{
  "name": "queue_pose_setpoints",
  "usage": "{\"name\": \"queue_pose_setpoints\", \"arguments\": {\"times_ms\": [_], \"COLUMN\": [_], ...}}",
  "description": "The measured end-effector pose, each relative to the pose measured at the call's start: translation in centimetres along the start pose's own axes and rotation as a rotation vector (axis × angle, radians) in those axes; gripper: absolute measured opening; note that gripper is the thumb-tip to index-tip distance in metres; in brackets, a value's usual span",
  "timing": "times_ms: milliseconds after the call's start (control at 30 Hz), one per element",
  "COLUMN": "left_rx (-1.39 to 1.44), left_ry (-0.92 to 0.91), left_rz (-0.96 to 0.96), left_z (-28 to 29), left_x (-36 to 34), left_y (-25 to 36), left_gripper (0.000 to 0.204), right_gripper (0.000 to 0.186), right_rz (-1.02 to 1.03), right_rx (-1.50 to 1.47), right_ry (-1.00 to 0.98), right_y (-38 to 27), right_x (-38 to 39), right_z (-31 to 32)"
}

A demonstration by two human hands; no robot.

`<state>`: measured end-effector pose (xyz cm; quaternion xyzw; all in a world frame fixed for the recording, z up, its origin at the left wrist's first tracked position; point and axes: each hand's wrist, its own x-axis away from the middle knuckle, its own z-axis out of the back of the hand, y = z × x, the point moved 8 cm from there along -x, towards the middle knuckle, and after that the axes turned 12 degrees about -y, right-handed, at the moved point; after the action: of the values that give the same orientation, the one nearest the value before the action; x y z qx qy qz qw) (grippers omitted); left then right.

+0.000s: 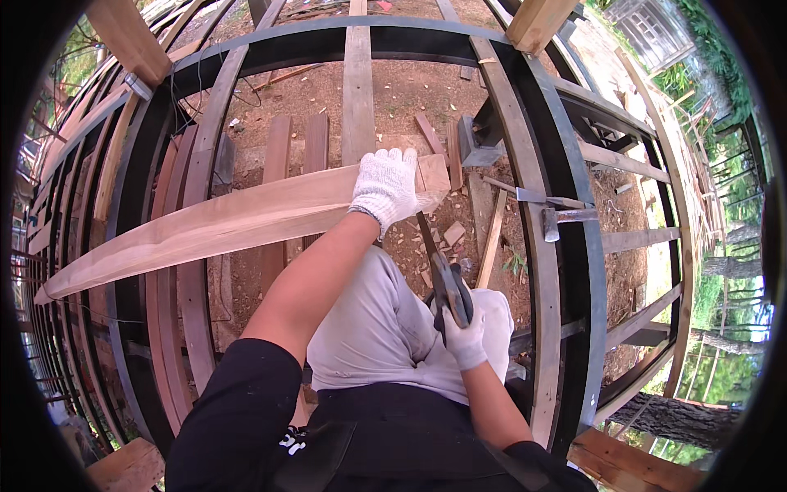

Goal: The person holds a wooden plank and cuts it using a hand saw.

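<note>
A long pale timber beam (246, 211), tapered toward its left end, lies across the frame in front of me. My left hand (387, 184), in a white knitted glove, grips it near its blunt right end, the fingers curled over the far side. In my gloved right hand (464, 332), by my right knee, is a hand saw (441, 266) held by its dark handle. The saw's narrow blade points away from me and reaches the beam's near edge, just right of my left hand. A thin dark line crosses the beam there; whether it is a cut cannot be told.
A hammer (551, 223) and another metal-headed tool (531, 195) rest on the dark steel frame (586, 328) at my right. Wooden joists (358, 90) span the frame. Below, offcuts (492, 238) and chips litter the dirt. Posts (131, 41) rise at the far corners.
</note>
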<state>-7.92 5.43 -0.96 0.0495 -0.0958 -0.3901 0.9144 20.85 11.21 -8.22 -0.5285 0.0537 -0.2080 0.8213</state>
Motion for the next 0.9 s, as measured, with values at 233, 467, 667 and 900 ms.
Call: {"name": "queue_pose_setpoints", "arguments": {"times_ms": [233,467,667,900], "left_rx": [0.006,-0.008,0.007,0.022], "left_ry": [0.013,0.022,0.050,0.080], "left_rz": [0.017,-0.018,0.042,-0.002], "left_z": [0.6,-0.4,0.4,0.3], "left_x": [-0.3,-0.5,0.3,-0.6], "left_y": [0.9,0.7,-1.0,0.5], "left_gripper": [0.073,0.071,0.073,0.073], "right_gripper": [0.063,0.057,0.057,0.061], "right_rz": [-0.007,0.015,0.046,0.202], "right_rx": [-0.031,-0.036,0.174,-0.028], "right_ry": [-0.018,0.085,0.060,0.105], "right_y": [0.4,2.5,-3.5,2.5], "right_x": [1.8,-7.5,6.2,-9.3], "right_z": [0.3,-2.1,2.0,-3.4]}}
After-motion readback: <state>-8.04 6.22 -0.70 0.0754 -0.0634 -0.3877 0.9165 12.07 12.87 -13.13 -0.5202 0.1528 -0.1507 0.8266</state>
